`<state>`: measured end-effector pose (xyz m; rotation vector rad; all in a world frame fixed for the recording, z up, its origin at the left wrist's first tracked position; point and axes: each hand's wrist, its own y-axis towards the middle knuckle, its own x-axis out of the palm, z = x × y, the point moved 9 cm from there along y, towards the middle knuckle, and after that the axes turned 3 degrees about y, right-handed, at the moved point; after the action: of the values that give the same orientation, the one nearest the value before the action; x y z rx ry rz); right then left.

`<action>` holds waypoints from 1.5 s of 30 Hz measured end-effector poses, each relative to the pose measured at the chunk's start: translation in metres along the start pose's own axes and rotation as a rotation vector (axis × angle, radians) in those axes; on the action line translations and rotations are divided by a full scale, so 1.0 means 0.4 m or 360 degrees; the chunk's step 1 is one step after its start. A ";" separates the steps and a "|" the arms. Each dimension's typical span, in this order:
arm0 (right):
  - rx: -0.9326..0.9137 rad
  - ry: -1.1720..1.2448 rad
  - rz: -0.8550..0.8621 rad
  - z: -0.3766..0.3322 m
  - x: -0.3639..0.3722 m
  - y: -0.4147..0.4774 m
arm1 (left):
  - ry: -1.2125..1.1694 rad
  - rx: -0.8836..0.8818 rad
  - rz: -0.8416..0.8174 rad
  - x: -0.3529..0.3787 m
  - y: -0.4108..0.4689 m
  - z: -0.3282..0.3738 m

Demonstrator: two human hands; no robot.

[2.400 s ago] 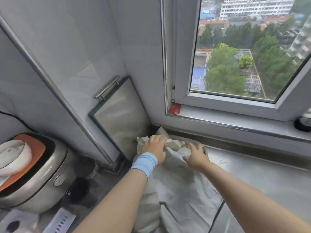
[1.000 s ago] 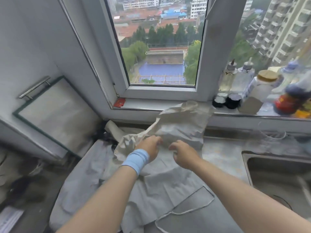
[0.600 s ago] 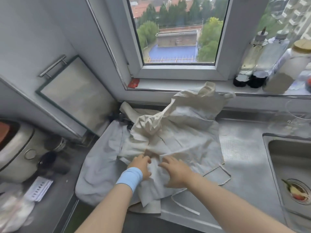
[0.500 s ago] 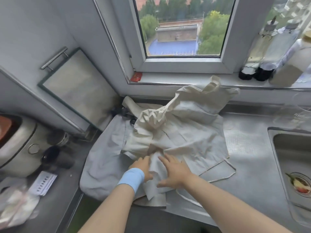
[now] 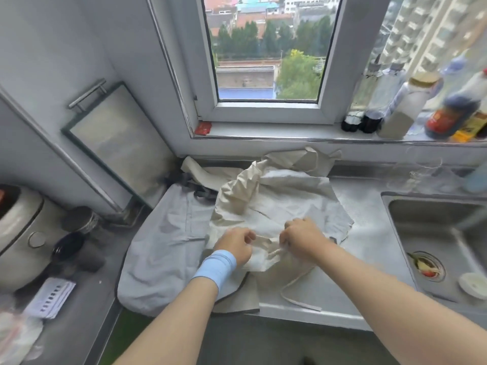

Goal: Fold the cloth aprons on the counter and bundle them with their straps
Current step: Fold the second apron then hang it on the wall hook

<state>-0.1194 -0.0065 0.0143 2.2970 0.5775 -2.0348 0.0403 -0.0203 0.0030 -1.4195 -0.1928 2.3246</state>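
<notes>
Both your hands were low in the middle of the frame, working the near edge of the cream apron. Your left hand, with the blue wristband on its wrist, had its fingers curled in and pinched a fold of that cream cloth. Your right hand was just beside it, fingers bunched tight on the same edge, and a short stretch of fabric ran taut between the two grips.

The cream apron lay rumpled across the centre of the steel counter, and its far end was heaped up against the wall under the window sill. It lay partly over a grey apron, which was spread flat left of centre with its near end over the counter's front edge. A pale strap trailed loose from under your right wrist toward the bottom of the frame.

At the right edge was the sink, with food scraps in the drain. Bottles lined the sill at upper right. A framed board with a bar handle leaned on the wall at left, and a rice cooker sat at the far left edge.
</notes>
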 end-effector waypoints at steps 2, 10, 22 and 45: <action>0.0161 -0.0339 -0.0149 0.071 -0.014 -0.051 | 0.0323 0.0112 -0.0084 0.011 -0.002 0.038; 0.0395 -0.0320 -0.0368 0.144 0.060 -0.209 | 0.0765 0.0172 -0.0506 0.183 -0.053 0.103; 0.0288 0.0111 -0.0553 0.088 0.313 -0.283 | -0.0112 -0.0063 0.0241 0.108 -0.055 0.050; 0.0036 0.0621 -0.0638 -0.205 0.304 -0.150 | -0.1310 -0.0544 0.0408 0.024 -0.225 -0.169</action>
<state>-0.0482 0.1020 -0.0767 2.8000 1.1175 -1.7184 0.1200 0.0591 -0.0075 -0.5337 -0.6967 3.0825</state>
